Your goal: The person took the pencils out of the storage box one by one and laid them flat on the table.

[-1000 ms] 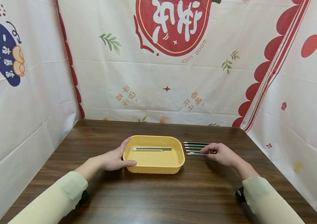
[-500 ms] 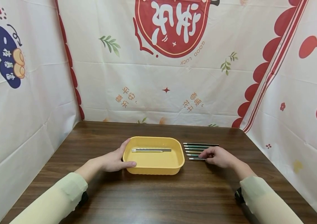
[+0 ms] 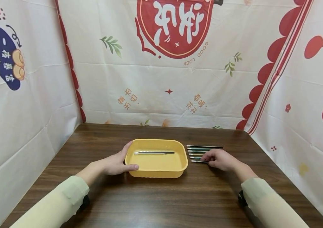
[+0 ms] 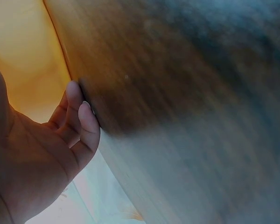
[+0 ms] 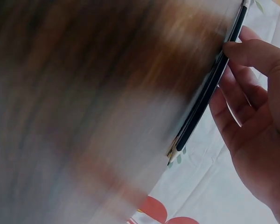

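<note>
A yellow plastic tray point(image 3: 155, 173) sits mid-table in the head view, with two pencils point(image 3: 154, 153) lying lengthwise inside. My left hand point(image 3: 115, 162) grips its left end, thumb over the front corner and fingers along the outer side. To the right of the tray, my right hand point(image 3: 222, 159) pinches a dark pencil point(image 5: 203, 100) between thumb and fingers, its white eraser end pointing left and its sharpened tip facing away from the tray. Just behind it, several pencils point(image 3: 205, 146) lie side by side in a row, partly covered by that hand.
The dark wooden table point(image 3: 155, 202) carries everything. A white printed cloth point(image 3: 150, 76) hangs behind the table and on both sides. Dark wrist straps show below the two rolled sleeves.
My right hand has drawn the front pencil out of the row toward me, then shifted it slightly left. The left hand and the tray hold their place.
</note>
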`<action>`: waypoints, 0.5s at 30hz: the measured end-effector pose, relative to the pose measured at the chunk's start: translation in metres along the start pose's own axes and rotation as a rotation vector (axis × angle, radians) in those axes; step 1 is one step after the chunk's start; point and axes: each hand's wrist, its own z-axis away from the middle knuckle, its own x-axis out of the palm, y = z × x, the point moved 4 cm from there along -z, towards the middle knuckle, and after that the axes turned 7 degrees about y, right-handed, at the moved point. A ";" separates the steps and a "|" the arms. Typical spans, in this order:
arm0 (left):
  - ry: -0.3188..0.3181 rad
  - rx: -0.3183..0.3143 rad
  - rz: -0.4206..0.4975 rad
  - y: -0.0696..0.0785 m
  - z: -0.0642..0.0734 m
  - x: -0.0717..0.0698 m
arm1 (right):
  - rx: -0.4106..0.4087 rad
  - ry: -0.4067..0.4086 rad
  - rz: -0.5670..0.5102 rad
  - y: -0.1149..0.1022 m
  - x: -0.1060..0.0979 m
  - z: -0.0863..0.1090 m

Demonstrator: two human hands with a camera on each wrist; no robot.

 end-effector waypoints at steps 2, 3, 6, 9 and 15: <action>-0.001 -0.003 0.003 0.000 0.000 0.000 | -0.010 0.003 0.007 -0.001 0.000 -0.001; -0.001 -0.005 0.005 0.000 0.000 0.000 | -0.016 0.006 0.012 -0.002 0.000 -0.001; -0.002 -0.005 0.007 0.000 0.000 0.000 | -0.030 0.017 0.029 -0.002 0.000 -0.001; 0.000 -0.003 0.009 0.000 0.000 0.000 | -0.036 0.023 0.039 -0.002 -0.001 -0.001; 0.001 0.003 0.005 0.001 0.000 0.000 | -0.033 0.023 0.046 -0.002 0.000 -0.002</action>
